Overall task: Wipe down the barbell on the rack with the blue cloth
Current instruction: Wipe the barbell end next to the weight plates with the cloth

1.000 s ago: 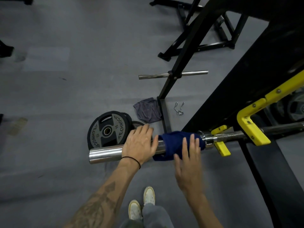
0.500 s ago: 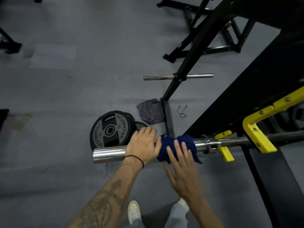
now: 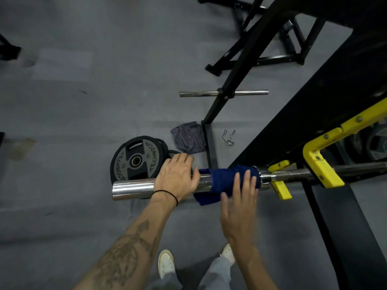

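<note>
The barbell [image 3: 134,188] lies across the rack, its shiny steel sleeve pointing left and its darker shaft running right past the yellow hooks. A blue cloth [image 3: 224,176] is draped over the sleeve close to the collar, with a corner hanging below the bar. My left hand [image 3: 176,176] grips the sleeve just left of the cloth, fingers curled over the top. With straight fingers, my right hand [image 3: 238,197] presses on the cloth from the near side.
Black weight plates [image 3: 136,160] lie on the grey floor under the sleeve, beside a grey rag [image 3: 188,139] and a spring collar [image 3: 229,137]. Yellow rack hooks [image 3: 318,162] hold the bar. Black rack uprights [image 3: 236,65] and a storage peg [image 3: 201,93] stand behind. My shoes show below.
My right hand slid the blue cloth left along the sleeve, then back right toward the collar. My left hand kept its grip on the sleeve.
</note>
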`<state>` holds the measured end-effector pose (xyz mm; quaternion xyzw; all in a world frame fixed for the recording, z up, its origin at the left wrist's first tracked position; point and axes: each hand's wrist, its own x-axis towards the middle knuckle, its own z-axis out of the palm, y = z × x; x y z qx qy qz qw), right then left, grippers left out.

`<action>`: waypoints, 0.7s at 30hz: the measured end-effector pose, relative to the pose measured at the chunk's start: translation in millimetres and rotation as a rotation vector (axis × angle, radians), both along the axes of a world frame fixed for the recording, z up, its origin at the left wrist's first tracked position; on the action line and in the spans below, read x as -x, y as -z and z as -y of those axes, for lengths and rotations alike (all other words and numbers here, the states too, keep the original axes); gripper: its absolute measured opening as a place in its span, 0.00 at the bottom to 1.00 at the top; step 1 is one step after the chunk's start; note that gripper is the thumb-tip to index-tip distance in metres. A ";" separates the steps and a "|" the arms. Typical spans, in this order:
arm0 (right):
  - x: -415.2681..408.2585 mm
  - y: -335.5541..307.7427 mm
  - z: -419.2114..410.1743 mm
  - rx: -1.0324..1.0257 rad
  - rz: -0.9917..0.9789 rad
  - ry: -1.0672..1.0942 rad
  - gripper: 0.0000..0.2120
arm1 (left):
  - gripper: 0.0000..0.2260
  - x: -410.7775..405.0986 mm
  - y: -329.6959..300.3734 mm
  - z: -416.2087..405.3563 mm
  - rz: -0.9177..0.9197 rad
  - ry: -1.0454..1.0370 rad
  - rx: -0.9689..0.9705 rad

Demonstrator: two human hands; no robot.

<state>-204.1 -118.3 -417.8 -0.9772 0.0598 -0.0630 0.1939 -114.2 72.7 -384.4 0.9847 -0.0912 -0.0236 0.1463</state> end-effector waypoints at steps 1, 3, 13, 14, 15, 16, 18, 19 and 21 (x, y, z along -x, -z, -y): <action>2.6 0.6 -16.0 -0.013 -0.008 -0.025 0.34 | 0.18 0.5 0.0 0.0 0.002 0.000 -0.002; 9.6 5.6 -26.4 0.063 0.001 -0.262 0.34 | 0.18 1.1 0.6 0.2 -0.002 -0.002 0.003; 10.1 9.5 -23.8 0.138 0.009 -0.318 0.36 | 0.20 0.6 0.6 -0.1 -0.016 -0.005 0.015; 6.1 11.0 -9.5 0.226 0.024 -0.414 0.35 | 0.20 0.3 0.6 0.0 -0.016 -0.005 0.019; 1.4 10.7 8.4 0.283 0.038 -0.440 0.34 | 0.20 0.3 0.5 0.2 -0.016 -0.003 0.022; -2.0 8.5 23.2 0.292 0.044 -0.388 0.33 | 0.20 0.3 0.2 0.1 -0.011 -0.003 0.024; -3.1 2.9 29.2 0.175 0.018 -0.141 0.32 | 0.20 -1.2 -0.3 -1.2 -0.010 -0.003 0.026; -1.7 0.0 16.4 0.100 0.001 -0.029 0.33 | 0.19 -1.1 -0.1 -1.6 -0.013 -0.003 0.021; 5.4 0.4 -19.0 0.010 -0.023 -0.005 0.35 | 0.18 0.8 0.7 -1.3 -0.012 -0.010 0.006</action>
